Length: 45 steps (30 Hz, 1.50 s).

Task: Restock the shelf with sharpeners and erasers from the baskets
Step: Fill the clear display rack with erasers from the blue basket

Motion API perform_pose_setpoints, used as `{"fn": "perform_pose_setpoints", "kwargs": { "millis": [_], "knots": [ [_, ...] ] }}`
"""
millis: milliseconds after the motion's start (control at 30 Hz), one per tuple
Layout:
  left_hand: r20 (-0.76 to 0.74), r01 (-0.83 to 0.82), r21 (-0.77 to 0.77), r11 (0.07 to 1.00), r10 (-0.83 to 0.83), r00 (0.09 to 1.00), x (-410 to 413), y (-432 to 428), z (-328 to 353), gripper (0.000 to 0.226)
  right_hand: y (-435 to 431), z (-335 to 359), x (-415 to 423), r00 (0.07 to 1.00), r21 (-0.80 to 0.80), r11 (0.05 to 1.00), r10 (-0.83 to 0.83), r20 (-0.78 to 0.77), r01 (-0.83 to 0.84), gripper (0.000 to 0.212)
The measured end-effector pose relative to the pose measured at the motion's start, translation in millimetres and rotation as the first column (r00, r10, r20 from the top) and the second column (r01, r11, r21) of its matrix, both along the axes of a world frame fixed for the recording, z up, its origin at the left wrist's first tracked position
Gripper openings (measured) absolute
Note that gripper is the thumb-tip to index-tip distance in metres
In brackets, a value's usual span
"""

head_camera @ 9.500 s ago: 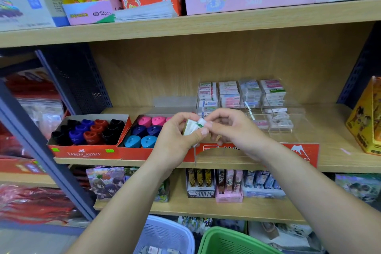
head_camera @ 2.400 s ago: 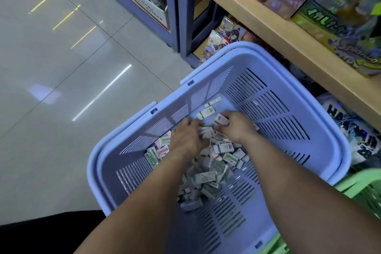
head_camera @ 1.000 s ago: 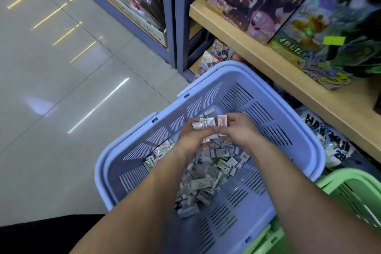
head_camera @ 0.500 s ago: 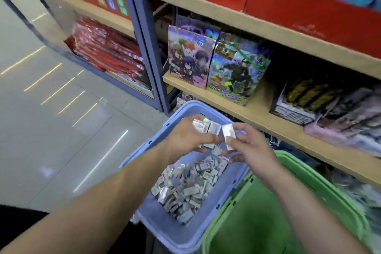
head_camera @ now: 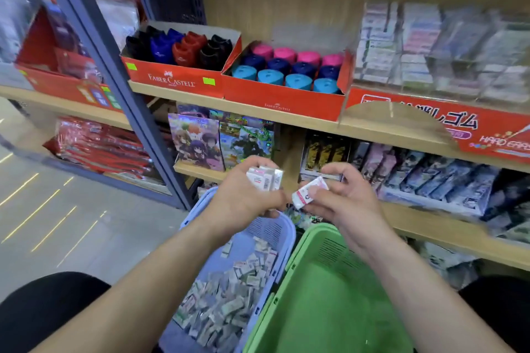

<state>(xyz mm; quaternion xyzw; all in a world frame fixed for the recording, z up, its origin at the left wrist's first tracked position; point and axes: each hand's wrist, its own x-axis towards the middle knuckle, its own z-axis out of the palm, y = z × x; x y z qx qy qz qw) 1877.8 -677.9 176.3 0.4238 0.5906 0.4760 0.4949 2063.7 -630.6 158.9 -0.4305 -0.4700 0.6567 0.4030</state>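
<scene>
My left hand (head_camera: 243,203) grips a small stack of wrapped erasers (head_camera: 263,178) above the lilac basket (head_camera: 284,226), which holds a heap of loose erasers (head_camera: 229,298). Beside it, my right hand (head_camera: 341,200) pinches one white eraser with a red stripe (head_camera: 308,192). The two hands are close together, a little below the shelf's clear eraser display (head_camera: 430,54), where several stacks of erasers stand. Two red Faber-Castell trays of sharpeners (head_camera: 183,49) (head_camera: 286,69) sit to its left on the same shelf.
A green basket (head_camera: 329,295) stands right of the lilac one. The wooden shelf edge (head_camera: 258,114) runs across above the hands. Below it a lower shelf (head_camera: 430,223) carries card packs and boxes. A dark blue upright (head_camera: 94,46) stands at left, tiled floor (head_camera: 57,223) beyond.
Both hands have risen out of the lilac basket with erasers, and my view has tilted up from the floor and basket to the shelf with the sharpener trays and eraser display.
</scene>
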Motion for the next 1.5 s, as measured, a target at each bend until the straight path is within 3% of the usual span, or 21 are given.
{"fn": "perform_pose_setpoints", "kwargs": {
  "millis": [67, 167, 400, 567, 800, 967, 1200, 1400, 1500],
  "knots": [
    [-0.001, 0.002, 0.028, 1.0, -0.002, 1.0, 13.4, 11.0, 8.5, 0.035, 2.2, 5.8, 7.2, 0.999, 0.074, 0.997, 0.002, 0.041, -0.005, 0.037],
    [-0.023, -0.031, 0.059, 0.998, 0.032, 0.999, 25.0, 22.4, 15.7, 0.036, 5.7, 14.1, 19.4, 0.99, 0.16, 0.986, -0.067, 0.126, 0.047, 0.027],
    [-0.098, -0.061, 0.176, 0.983, 0.079, 0.992, 45.5, 31.7, 31.1, 0.032, 9.9, 29.5, 35.7, 0.991, 0.129, 0.982, -0.135, -0.012, 0.135, 0.019],
    [-0.108, -0.066, 0.241, 0.968, 0.095, 0.99, 54.9, 32.1, 55.3, 0.031, 2.8, 59.8, 50.9, 0.975, 0.349, 0.926, -0.192, 0.109, 0.143, 0.025],
    [-0.248, 0.002, 0.32, 0.947, 0.082, 0.965, 57.0, 56.6, 107.2, 0.035, 38.6, 122.9, 64.6, 0.943, 0.561, 0.803, -0.315, 0.112, 0.201, 0.02],
    [-0.241, -0.064, 0.315, 0.947, 0.146, 0.96, 52.1, 101.3, 131.0, 0.041, 131.8, 158.5, 65.6, 0.842, 0.71, 0.687, -0.467, 0.269, 0.154, 0.021],
    [-0.235, -0.086, 0.312, 0.946, 0.165, 0.958, 51.0, 136.4, 129.3, 0.033, 219.5, 161.1, 54.2, 0.758, 0.66, 0.751, -0.443, 0.479, 0.021, 0.017],
    [-0.191, -0.101, 0.307, 0.946, 0.165, 0.968, 45.9, 142.7, 122.2, 0.03, 229.5, 152.0, 49.0, 0.618, 0.676, 0.704, -0.437, 0.654, -0.217, 0.017],
    [-0.158, -0.106, 0.319, 0.942, 0.163, 0.974, 44.4, 141.5, 123.0, 0.03, 224.7, 152.4, 49.4, 0.619, 0.677, 0.701, -0.434, 0.654, -0.223, 0.015]
  ]
}}
